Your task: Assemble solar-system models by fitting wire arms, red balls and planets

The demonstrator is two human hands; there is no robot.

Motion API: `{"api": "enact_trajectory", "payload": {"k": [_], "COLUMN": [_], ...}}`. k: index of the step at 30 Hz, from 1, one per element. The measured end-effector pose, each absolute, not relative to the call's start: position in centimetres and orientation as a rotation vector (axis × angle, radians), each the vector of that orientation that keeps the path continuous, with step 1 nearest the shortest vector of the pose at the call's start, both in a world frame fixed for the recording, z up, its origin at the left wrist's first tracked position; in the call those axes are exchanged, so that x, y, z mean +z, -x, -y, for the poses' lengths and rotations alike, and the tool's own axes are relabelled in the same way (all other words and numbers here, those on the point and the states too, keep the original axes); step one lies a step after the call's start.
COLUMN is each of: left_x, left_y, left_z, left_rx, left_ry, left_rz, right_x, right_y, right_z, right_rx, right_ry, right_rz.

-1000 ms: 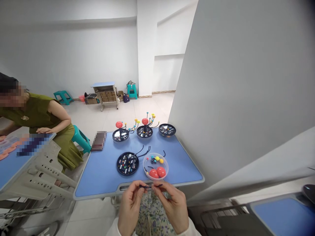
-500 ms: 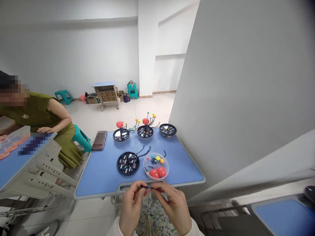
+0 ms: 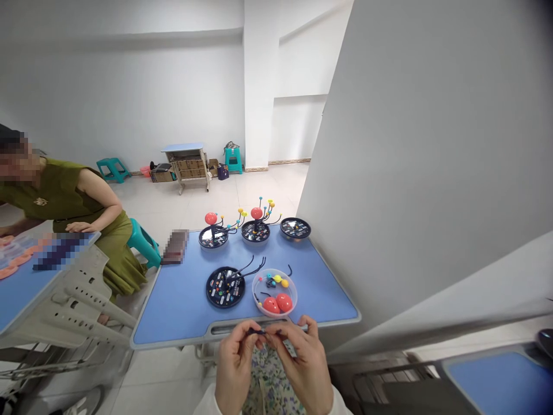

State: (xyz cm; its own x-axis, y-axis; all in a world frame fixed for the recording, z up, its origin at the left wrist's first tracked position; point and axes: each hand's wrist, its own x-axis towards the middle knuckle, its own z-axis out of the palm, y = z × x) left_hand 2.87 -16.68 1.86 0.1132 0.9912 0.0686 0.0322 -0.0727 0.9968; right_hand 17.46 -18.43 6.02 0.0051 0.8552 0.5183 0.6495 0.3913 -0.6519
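Near the table's front edge, my left hand and my right hand pinch a small dark piece between them, mostly hidden by the fingers. Just beyond them is a clear round bowl holding two red half-balls, small coloured balls and dark bits. Left of the bowl lies a black disc with printed labels and several black rods on it. A short curved black rod rests beyond the bowl's right side.
Two models with red balls and a black round base stand along the back of the blue table. A dark blurred object is at its left edge. A person sits at another table, left.
My hands have drawn slightly closer together around the dark piece, and a finger of my right hand has lifted. The seated person has shifted slightly left.
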Motion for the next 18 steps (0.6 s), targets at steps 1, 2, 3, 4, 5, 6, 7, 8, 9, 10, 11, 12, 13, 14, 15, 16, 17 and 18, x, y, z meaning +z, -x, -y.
{"api": "enact_trajectory", "payload": {"k": [1,2,3,4,5,6,7,8,9,10,11,12,13,14,15,16,17,18], "left_x": [1.7,1.6,1.5,1.4,1.3,1.3,1.2,1.1,1.0,0.9,0.7,0.5,0.4,0.2,0.2,0.3,0.4,0.7], "left_y": [-3.0,-3.1,-3.2,-3.3,-3.4,-3.5,-3.6,-3.7,-3.7,-3.8,-3.8,-3.7,-3.7,-3.5,-3.3,-3.1,-2.8,-2.4], "left_z": [16.7,16.6,16.6,16.6,16.5,16.5,16.5,16.4,16.3,16.3,16.2,16.0,15.9,15.6,15.4,15.0,14.6,14.0], "left_rx": [1.169,1.179,1.187,1.192,1.194,1.194,1.195,1.199,1.205,1.214,1.223,1.232,1.243,1.257,1.272,1.287,1.296,1.299], "left_ry": [-1.31,-1.283,-1.26,-1.243,-1.233,-1.228,-1.224,-1.221,-1.217,-1.214,-1.213,-1.214,-1.216,-1.218,-1.222,-1.233,-1.254,-1.289], "left_rz": [-1.104,-1.091,-1.078,-1.068,-1.06,-1.056,-1.055,-1.057,-1.059,-1.061,-1.064,-1.07,-1.078,-1.087,-1.099,-1.113,-1.127,-1.142], "right_x": [6.1,6.1,6.1,6.0,6.0,5.9,5.8,5.7,5.6,5.5,5.4,5.3,5.2,5.1,5.0,4.9,4.8,4.8], "right_y": [-17.4,-17.4,-17.4,-17.4,-17.4,-17.4,-17.4,-17.4,-17.3,-17.3,-17.2,-17.0,-16.9,-16.7,-16.6,-16.4,-16.3,-16.1], "right_z": [18.5,18.6,18.6,18.6,18.6,18.6,18.5,18.4,18.3,18.1,17.9,17.7,17.4,17.1,16.6,16.1,15.5,14.9], "right_rx": [0.28,0.284,0.286,0.288,0.292,0.298,0.308,0.32,0.335,0.348,0.358,0.364,0.367,0.367,0.366,0.368,0.374,0.381], "right_ry": [1.342,1.349,1.351,1.355,1.359,1.365,1.371,1.377,1.382,1.384,1.382,1.376,1.367,1.356,1.345,1.334,1.324,1.316], "right_rz": [1.706,1.7,1.698,1.699,1.7,1.7,1.699,1.696,1.694,1.691,1.69,1.69,1.692,1.698,1.706,1.715,1.726,1.735]}}
